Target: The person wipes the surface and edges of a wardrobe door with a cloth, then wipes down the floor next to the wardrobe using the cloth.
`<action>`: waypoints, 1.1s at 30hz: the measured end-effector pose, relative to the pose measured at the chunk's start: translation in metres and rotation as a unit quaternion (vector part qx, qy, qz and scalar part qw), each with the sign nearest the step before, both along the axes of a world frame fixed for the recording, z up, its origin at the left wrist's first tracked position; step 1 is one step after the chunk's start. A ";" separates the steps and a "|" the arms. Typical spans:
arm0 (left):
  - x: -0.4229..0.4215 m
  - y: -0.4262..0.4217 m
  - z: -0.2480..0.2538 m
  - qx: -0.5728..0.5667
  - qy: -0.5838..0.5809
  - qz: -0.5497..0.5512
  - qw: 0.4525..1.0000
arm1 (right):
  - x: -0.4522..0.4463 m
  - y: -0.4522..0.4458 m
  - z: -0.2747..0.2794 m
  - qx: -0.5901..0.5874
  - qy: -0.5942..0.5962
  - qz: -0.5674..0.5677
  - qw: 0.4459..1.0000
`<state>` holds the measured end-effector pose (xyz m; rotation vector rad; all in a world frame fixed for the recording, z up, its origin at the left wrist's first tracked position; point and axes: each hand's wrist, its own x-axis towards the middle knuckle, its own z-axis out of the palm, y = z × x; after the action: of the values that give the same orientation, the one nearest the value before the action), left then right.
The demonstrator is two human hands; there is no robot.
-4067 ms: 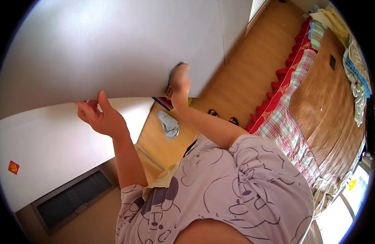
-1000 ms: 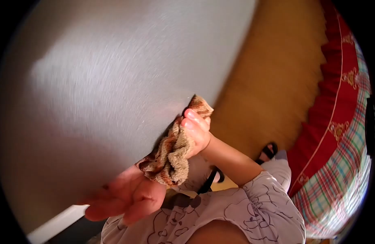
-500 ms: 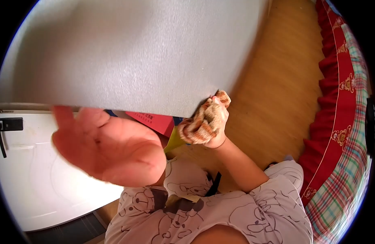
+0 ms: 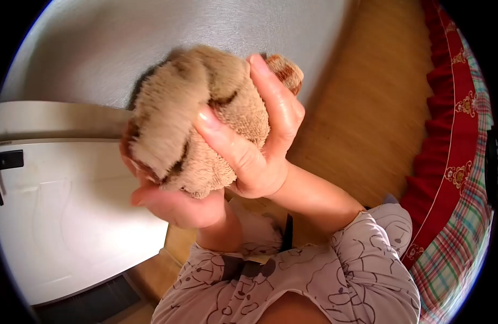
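The fluffy brown cloth (image 4: 200, 135) is bunched between both hands, in front of the grey panel (image 4: 308, 32) by its lower edge; contact with the panel cannot be told. The right hand's (image 4: 265, 156) grip grasps it between thumb and fingers, while the left hand's (image 4: 178, 208) grip clasps its underside. Handling seems midway: the cloth is gathered up, not yet spread or put down; what is left on the panel cannot be judged. Beyond lie a white door (image 4: 87, 232) and wooden floor (image 4: 362, 108).
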<state>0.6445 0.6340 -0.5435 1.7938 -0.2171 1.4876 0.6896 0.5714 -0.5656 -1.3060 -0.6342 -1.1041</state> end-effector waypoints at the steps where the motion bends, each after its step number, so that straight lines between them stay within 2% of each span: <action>1: 0.000 0.002 0.000 0.001 0.003 -0.006 1.000 | 0.001 0.003 -0.010 0.000 0.002 0.000 1.000; 3: -0.005 0.006 -0.002 0.000 0.006 -0.015 1.000 | -0.003 0.010 -0.049 0.116 0.077 0.096 0.986; 4: 0.002 0.010 -0.003 0.019 -0.010 0.031 0.999 | -0.006 0.013 -0.071 0.174 0.115 0.144 0.967; 5: -0.003 0.013 -0.003 0.041 0.008 0.006 0.999 | -0.013 0.010 -0.097 0.125 0.169 0.102 0.972; 6: -0.003 0.013 -0.002 0.044 0.017 0.022 0.999 | -0.022 0.019 -0.182 0.178 0.237 0.302 0.906; 7: -0.004 0.012 -0.002 0.046 0.028 0.037 0.998 | -0.026 0.020 -0.252 0.222 0.293 0.485 0.793; 8: -0.005 0.011 -0.002 0.045 0.030 0.036 0.998 | -0.013 -0.002 -0.243 -0.111 0.193 0.222 0.949; 9: -0.005 0.010 -0.003 0.047 0.032 0.030 0.998 | -0.013 -0.003 -0.226 -0.111 0.193 0.220 0.950; 10: -0.003 0.011 -0.002 0.048 0.031 0.023 0.998 | -0.016 0.008 -0.206 -0.078 0.184 0.052 0.979; 11: -0.003 0.010 -0.001 0.049 0.032 0.021 0.998 | -0.023 0.019 -0.188 -0.041 0.173 -0.117 0.977; 12: -0.004 0.009 0.000 0.033 0.036 0.011 0.999 | -0.032 0.030 -0.175 0.092 0.228 0.035 0.969; 13: -0.004 0.008 0.000 0.016 0.039 0.001 0.999 | -0.016 0.020 -0.131 0.050 0.099 -0.021 0.994; 14: -0.005 0.003 -0.001 0.015 0.044 0.002 0.999 | -0.016 0.013 -0.096 0.014 0.096 -0.020 0.995; 15: -0.003 -0.007 -0.002 -0.053 0.018 0.005 0.998 | -0.004 0.019 -0.068 0.040 0.016 -0.027 0.999; 16: -0.002 -0.013 -0.002 -0.119 -0.010 0.007 0.993 | -0.001 0.024 -0.032 0.090 0.002 0.034 0.995; 17: -0.005 -0.009 -0.003 -0.118 -0.006 0.001 0.993 | -0.019 0.007 0.014 0.064 0.104 0.054 0.991; 18: -0.010 0.001 -0.002 -0.217 -0.007 -0.269 0.938 | -0.021 0.004 0.022 0.078 0.103 0.095 0.987; 19: -0.013 0.008 -0.002 -0.303 -0.004 -0.514 0.803 | -0.019 0.005 0.013 0.081 0.110 0.090 0.987; 20: -0.015 0.010 -0.004 -0.306 0.001 -0.514 0.801 | -0.014 0.008 -0.006 0.040 0.070 0.024 0.996; 21: -0.013 0.010 -0.001 -0.204 0.010 -0.365 0.908 | -0.010 0.009 -0.026 -0.001 0.025 -0.039 0.999; 22: -0.012 0.009 0.003 -0.092 0.018 -0.200 0.975 | -0.008 -0.001 -0.047 -0.020 0.084 0.056 0.995; 23: -0.011 0.010 0.004 0.024 0.025 -0.026 0.999 | -0.008 0.001 -0.081 0.077 0.157 0.186 0.967; 24: -0.007 0.007 0.002 0.064 0.031 0.074 0.995 | -0.009 0.010 -0.145 0.096 0.193 0.281 0.935; 25: -0.009 0.009 0.000 0.063 0.031 0.077 0.995 | -0.013 -0.002 -0.152 0.050 0.211 0.195 0.956; 26: -0.010 0.013 -0.002 0.065 0.037 0.060 0.995 | -0.016 0.003 -0.156 -0.031 0.113 0.005 0.993; 27: -0.010 0.015 -0.003 0.067 0.042 0.042 0.996 | -0.018 0.008 -0.148 -0.031 0.113 0.005 0.993; 29: -0.005 0.009 -0.001 0.054 0.033 0.025 0.998 | -0.017 0.015 -0.112 0.092 0.096 0.039 0.990; 31: -0.004 -0.010 0.004 -0.109 0.016 0.006 0.994 | -0.008 0.001 -0.063 0.027 0.035 0.066 0.997; 32: -0.003 -0.020 0.006 -0.130 0.009 0.082 0.988 | -0.009 -0.003 -0.055 0.029 0.038 0.068 0.997; 33: -0.003 -0.020 0.007 -0.127 0.009 0.081 0.988 | -0.008 -0.005 -0.046 0.036 0.073 0.103 0.991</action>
<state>0.6411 0.6142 -0.5361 1.6481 0.1273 1.5347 0.6821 0.5662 -0.6120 -1.2164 -0.6005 -0.8479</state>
